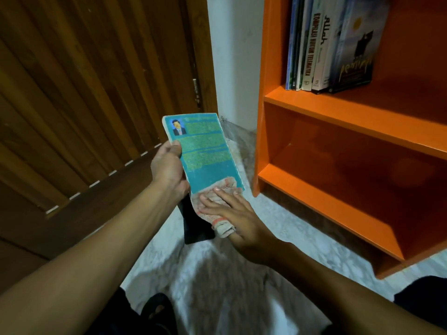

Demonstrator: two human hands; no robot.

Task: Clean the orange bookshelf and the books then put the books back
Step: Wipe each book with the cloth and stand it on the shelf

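Books [329, 44], 5 or so, stand shelved; left hand [169, 165] grips a teal book [205, 151], right hand [232, 213] flat, pressing cloth [217, 201] on it.

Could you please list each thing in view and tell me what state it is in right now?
teal book: held up, back cover facing the camera.
left hand: grips the book's left edge.
right hand: fingers straight, presses the cloth on the cover's lower end.
orange bookshelf: upper shelf holds a row of upright books; visible part of the lower shelves bare.
wooden door: appears closed.
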